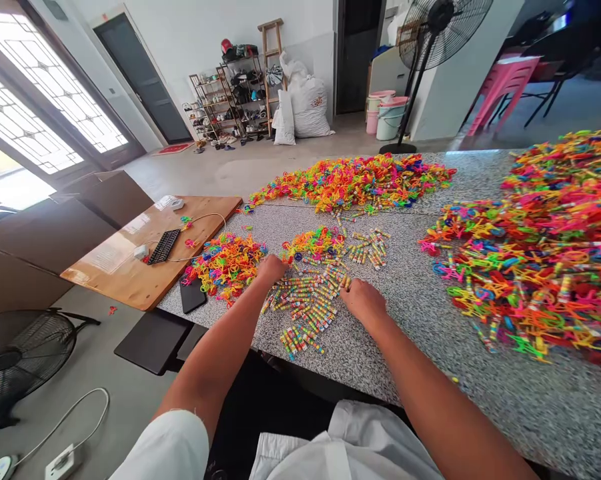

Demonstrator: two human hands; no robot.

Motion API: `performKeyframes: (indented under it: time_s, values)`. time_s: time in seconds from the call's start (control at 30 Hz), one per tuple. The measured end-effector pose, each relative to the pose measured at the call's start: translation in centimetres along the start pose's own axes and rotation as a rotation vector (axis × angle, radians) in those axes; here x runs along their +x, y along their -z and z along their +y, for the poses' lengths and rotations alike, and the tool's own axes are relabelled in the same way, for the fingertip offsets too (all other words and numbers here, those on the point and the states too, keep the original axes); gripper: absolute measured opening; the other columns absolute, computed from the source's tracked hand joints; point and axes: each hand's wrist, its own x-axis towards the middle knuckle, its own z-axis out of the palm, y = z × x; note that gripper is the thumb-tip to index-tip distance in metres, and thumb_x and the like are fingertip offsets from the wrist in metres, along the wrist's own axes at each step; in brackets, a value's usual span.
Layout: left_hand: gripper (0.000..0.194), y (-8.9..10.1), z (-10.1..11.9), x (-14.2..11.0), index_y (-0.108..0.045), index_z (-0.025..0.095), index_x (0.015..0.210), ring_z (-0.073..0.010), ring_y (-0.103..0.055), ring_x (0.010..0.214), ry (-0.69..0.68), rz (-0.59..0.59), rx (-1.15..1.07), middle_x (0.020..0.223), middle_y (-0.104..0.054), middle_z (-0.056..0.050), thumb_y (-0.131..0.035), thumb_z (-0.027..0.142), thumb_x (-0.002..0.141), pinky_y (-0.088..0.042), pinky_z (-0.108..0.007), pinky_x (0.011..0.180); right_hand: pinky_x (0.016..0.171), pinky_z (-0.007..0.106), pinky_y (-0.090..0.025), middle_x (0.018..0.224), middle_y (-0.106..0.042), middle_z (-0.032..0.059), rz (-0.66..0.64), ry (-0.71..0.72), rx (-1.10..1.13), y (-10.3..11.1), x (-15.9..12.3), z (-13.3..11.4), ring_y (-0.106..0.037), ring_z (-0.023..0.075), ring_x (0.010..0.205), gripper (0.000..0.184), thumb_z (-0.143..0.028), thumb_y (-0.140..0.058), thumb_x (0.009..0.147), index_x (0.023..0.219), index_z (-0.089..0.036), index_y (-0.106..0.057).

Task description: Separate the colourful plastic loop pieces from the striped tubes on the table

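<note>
On the speckled stone table, many small tubes in yellow-green patterned wrappers lie in rough rows between my hands. My right hand is closed at the right edge of these rows, its fingertips pinching one small patterned tube. At the rows' upper left, my left hand has its fingers drawn together beside a small pile of bright plastic pieces; what they hold, if anything, is hidden. A larger pile of coloured plastic pieces lies just left of that hand. More loose tubes rest farther back.
Large heaps of bright plastic pieces cover the table's back and right side. At left, a wooden board carries a black keyboard-like rack and cables. A dark phone lies near the edge. Fans stand on the floor.
</note>
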Motion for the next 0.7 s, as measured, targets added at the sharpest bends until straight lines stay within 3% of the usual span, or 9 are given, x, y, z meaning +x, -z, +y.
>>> performKeyframes:
  time_s: [0.1, 0.23, 0.33, 0.47, 0.57, 0.7]
  values:
    - [0.015, 0.3, -0.4, -1.0, -0.066, 0.015, 0.086, -0.0199, -0.063, 0.076, -0.022, 0.057, -0.096, 0.078, -0.068, -0.007, -0.062, 0.030, 0.083, -0.042, -0.026, 0.065, 0.077, 0.034, -0.048, 0.098, -0.074, 0.0180, 0.019, -0.026, 0.083, -0.2, 0.4, 0.6, -0.070, 0.0303, 0.096, 0.025, -0.035, -0.058, 0.088, 0.095, -0.017, -0.072]
    - [0.012, 0.5, -0.5, -3.3, -0.061, 0.017, 0.085, -0.0115, -0.054, 0.066, -0.154, 0.072, -0.245, 0.071, -0.059, 0.002, -0.058, 0.028, 0.085, -0.039, -0.021, 0.060, 0.063, 0.030, -0.048, 0.072, -0.067, 0.0059, 0.003, -0.046, 0.598, -0.8, 0.5, 2.6, -0.067, 0.0225, 0.068, 0.011, -0.031, -0.065, 0.076, 0.075, -0.020, -0.062]
    - [0.019, 0.5, -0.1, -5.5, -0.060, 0.018, 0.087, -0.0094, -0.052, 0.060, -0.297, -0.111, -0.557, 0.067, -0.053, 0.005, -0.060, 0.037, 0.085, -0.045, -0.021, 0.061, 0.053, 0.027, -0.048, 0.065, -0.061, -0.0016, -0.120, 0.006, 1.025, -0.6, -0.3, 3.4, -0.057, 0.0149, 0.054, 0.017, -0.036, -0.068, 0.073, 0.076, -0.021, -0.059]
    - [0.031, 0.5, 1.2, -8.2, -0.062, 0.016, 0.086, -0.0097, -0.059, 0.062, -0.363, -0.432, -0.827, 0.071, -0.059, 0.002, -0.072, 0.044, 0.078, -0.054, -0.024, 0.065, 0.051, 0.024, -0.051, 0.068, -0.059, -0.0050, -0.295, 0.064, 1.513, 1.1, -1.8, 3.0, -0.054, 0.0117, 0.057, 0.034, -0.033, -0.083, 0.064, 0.089, -0.022, -0.063]
    - [0.031, 0.7, 2.5, -9.5, -0.063, 0.016, 0.090, -0.0115, -0.064, 0.064, -0.371, -0.592, -0.818, 0.078, -0.068, -0.003, -0.073, 0.043, 0.078, -0.054, -0.024, 0.061, 0.052, 0.023, -0.052, 0.074, -0.060, -0.0049, -0.352, 0.088, 1.621, 2.3, -2.3, 2.5, -0.055, 0.0104, 0.059, 0.042, -0.032, -0.086, 0.064, 0.100, -0.023, -0.067]
    - [0.026, 0.8, 4.0, -10.3, -0.063, 0.016, 0.088, -0.0095, -0.057, 0.051, -0.415, -0.566, -0.659, 0.064, -0.063, 0.001, -0.068, 0.041, 0.082, -0.044, -0.020, 0.049, 0.048, 0.020, -0.048, 0.073, -0.059, -0.0038, -0.234, 0.130, 1.551, 2.6, -2.6, 1.8, -0.052, 0.0094, 0.059, 0.035, -0.036, -0.087, 0.064, 0.090, -0.020, -0.069]
